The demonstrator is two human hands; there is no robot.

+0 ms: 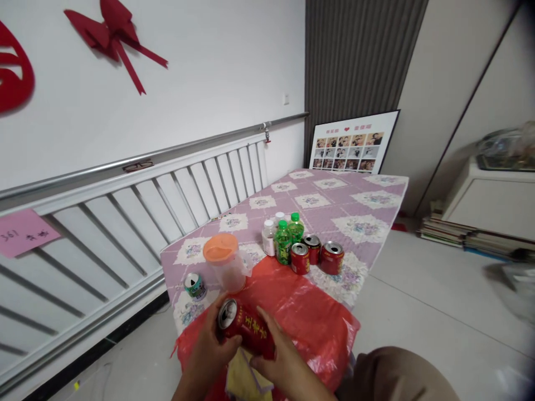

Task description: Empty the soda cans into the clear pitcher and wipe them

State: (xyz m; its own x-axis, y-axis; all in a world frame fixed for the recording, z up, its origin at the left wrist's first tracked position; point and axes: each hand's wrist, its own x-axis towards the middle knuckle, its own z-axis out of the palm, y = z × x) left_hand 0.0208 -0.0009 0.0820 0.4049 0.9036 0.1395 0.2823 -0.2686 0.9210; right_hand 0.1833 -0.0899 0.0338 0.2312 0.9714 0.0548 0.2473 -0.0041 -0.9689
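Note:
A red drink can (251,329) with yellow lettering lies tilted between my two hands, its opened top facing up and left. My left hand (213,345) wraps round the top end. Round the bottom end closes my right hand (278,351). Below them a yellow cloth (242,379) rests on a red plastic bag (292,306) spread over the table's near end. Just beyond the can stands a clear plastic jug (229,273) with an orange lid (220,247). To its left is a green-and-white can (195,286), opened.
Several more red cans (332,258) stand beside green-capped bottles (283,242) and white-capped bottles (268,238) on the table with a purple flowered cloth (309,200). A white radiator (209,184) runs along the left wall. My knee (397,373) is at the lower right.

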